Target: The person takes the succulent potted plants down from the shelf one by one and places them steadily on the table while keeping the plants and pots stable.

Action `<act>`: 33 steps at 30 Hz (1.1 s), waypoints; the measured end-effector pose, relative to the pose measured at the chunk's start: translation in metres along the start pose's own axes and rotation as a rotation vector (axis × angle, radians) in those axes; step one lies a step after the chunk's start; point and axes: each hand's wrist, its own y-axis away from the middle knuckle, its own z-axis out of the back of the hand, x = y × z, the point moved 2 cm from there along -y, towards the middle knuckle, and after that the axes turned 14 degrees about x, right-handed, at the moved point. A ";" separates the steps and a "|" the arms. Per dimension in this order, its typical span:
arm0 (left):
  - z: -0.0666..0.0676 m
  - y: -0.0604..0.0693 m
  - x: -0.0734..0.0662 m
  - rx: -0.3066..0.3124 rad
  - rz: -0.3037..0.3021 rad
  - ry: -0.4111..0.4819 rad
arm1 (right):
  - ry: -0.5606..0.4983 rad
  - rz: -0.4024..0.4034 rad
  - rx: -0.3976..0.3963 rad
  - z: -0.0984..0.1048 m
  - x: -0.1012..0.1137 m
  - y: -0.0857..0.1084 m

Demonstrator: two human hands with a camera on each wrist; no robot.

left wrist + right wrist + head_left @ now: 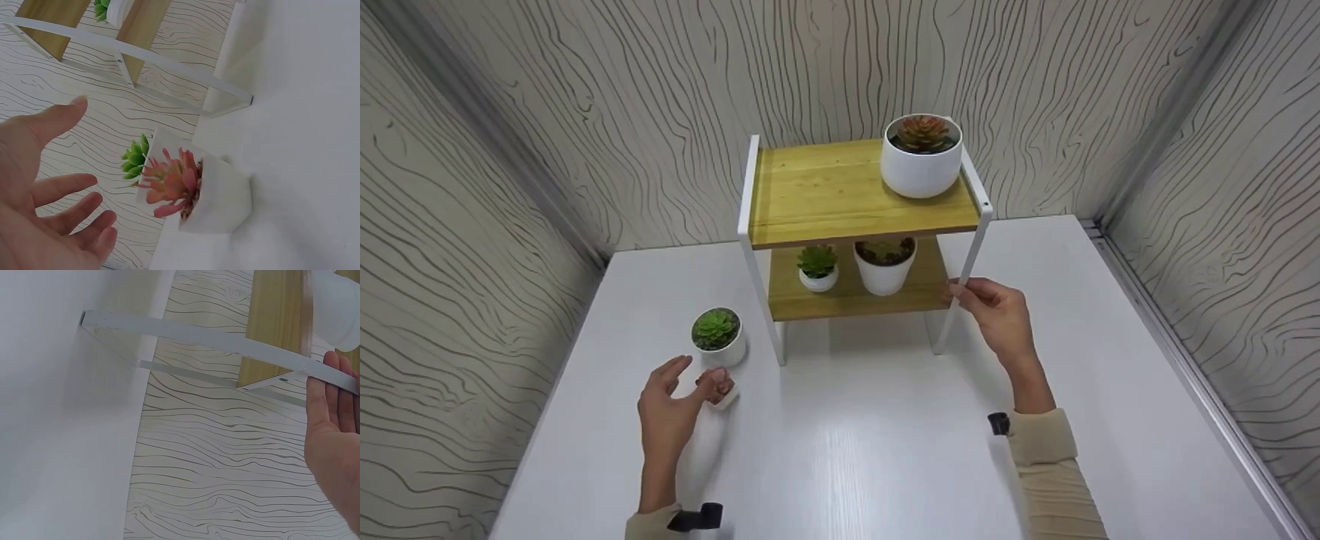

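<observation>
Nearest, at the bottom, tan sleeves [1042,439] with dark clips [710,515] at their cuffs reach over a white table [847,435]. The left hand [666,409] is spread, thumb well away from its loosely bent fingers, and has hold of nothing; it hovers just beside a pink succulent [174,183] in an angular white pot [222,199], which stands upright on the table. Just beyond that sits a green succulent [715,327] in a round white pot [727,352]. Across the table, the right hand [1001,315] pinches the right front post [949,322] of a two-tier shelf [810,184] between thumb and fingers, at the lower board's height. That board [840,304] carries a small potted plant [817,262] and, to its right, a taller white planter [883,279]. On the top board, at the right, rests a wide white bowl [921,174] holding a reddish rosette [924,133]. Behind rises a wood-grain-patterned wall [660,112].
</observation>
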 end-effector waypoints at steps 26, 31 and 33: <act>-0.013 -0.009 -0.072 -0.070 -0.304 0.137 | 0.029 0.020 -0.001 0.002 -0.001 -0.001; -0.016 -0.014 -0.085 -0.077 -0.310 0.105 | 0.030 0.035 -0.005 0.003 0.000 -0.001; -0.017 -0.016 -0.089 -0.071 -0.315 0.110 | 0.038 0.042 -0.013 0.003 0.002 -0.001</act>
